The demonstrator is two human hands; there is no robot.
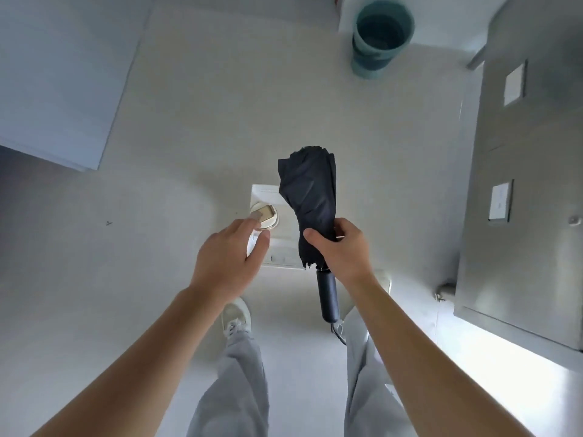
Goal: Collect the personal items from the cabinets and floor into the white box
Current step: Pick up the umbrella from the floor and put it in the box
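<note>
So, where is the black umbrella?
Head view, right of centre: the right hand grips the black umbrella over the white box, beside the clear bottle in the left hand.

Right hand [342,249] grips umbrella [307,190], left hand [227,257] holds bottle [264,216] over white box [263,193].

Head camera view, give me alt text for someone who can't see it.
Seen from above, a person's right hand grips a folded black umbrella and the left hand holds a clear bottle over a white box on the floor. A teal bin stands beyond.
</note>
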